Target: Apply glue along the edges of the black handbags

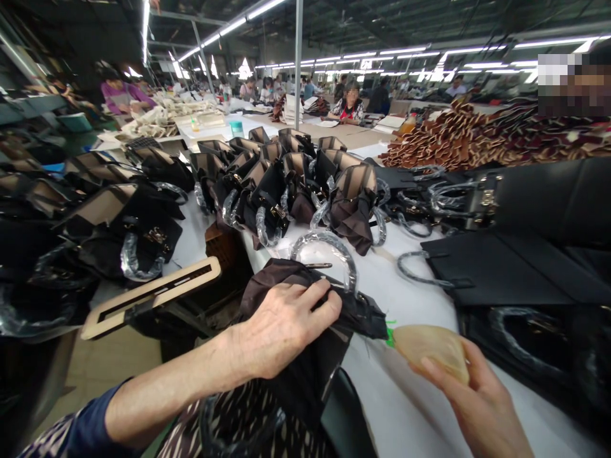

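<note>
A long workshop with strip lights fills the top of the frame, people seated at benches across it, and a white tabletop runs below. At the centre lies a black bag, its dark lining bunched up and a plastic-wrapped handle standing above. The left hand has its fingers bent over the bag, holding it. At lower right the right hand is closed around a yellowish bottle, whose green tip is at the bag's right end. More bags crowd behind.
</note>
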Demonstrator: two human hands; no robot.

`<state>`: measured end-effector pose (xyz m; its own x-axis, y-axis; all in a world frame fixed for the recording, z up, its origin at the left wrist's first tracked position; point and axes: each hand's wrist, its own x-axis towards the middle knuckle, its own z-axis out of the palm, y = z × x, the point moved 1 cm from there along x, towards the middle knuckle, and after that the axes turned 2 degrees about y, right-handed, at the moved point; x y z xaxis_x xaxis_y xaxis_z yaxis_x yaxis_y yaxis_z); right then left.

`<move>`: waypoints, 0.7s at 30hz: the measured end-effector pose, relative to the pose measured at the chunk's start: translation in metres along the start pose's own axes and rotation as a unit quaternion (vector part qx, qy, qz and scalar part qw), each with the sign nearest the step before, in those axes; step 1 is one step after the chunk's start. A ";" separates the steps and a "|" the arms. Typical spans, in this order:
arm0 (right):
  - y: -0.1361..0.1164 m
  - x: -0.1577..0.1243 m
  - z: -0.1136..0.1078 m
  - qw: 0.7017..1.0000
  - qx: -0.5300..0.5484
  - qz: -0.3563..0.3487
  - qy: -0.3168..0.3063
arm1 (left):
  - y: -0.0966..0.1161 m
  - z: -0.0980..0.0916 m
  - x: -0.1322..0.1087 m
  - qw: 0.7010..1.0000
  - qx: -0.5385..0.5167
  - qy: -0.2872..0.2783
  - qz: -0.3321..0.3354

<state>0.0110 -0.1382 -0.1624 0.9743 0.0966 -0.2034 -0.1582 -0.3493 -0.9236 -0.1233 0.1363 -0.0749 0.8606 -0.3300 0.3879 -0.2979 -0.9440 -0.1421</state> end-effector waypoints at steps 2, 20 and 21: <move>0.003 0.000 -0.001 1.000 0.023 0.005 -0.012 | 0.000 0.000 -0.003 1.000 -0.004 -0.002 -0.001; 0.017 -0.008 -0.003 0.999 -0.030 -0.013 -0.039 | 0.004 0.000 -0.013 0.999 -0.024 0.024 -0.005; 0.019 -0.008 -0.003 0.999 -0.024 -0.009 -0.040 | 0.005 0.000 -0.014 0.999 -0.024 0.020 -0.003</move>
<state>0.0010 -0.1482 -0.1770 0.9610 0.1760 -0.2135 -0.1309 -0.3907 -0.9111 -0.1366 0.1361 -0.0807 0.8454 -0.3238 0.4248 -0.3138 -0.9447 -0.0954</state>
